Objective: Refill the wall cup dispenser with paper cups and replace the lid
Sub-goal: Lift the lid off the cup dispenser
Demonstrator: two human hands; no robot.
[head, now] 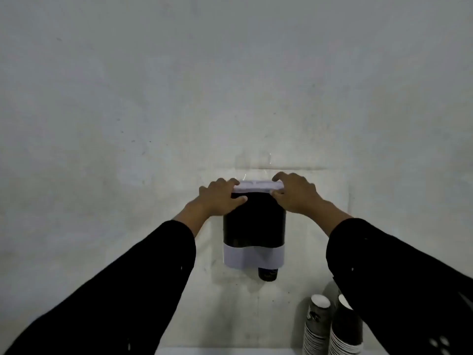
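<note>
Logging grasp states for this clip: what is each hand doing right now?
Left hand: closed on the left end of the white lid.
Right hand: closed on the lid's right end.

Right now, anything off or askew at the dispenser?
Nothing stands out. The lid sits level on the dispenser, each end in a hand's grip. One cup pokes out below; two cup stacks stand upright at lower right.

Glossy plastic dispenser [254, 226]; matt, scuffed wall [230, 85].
</note>
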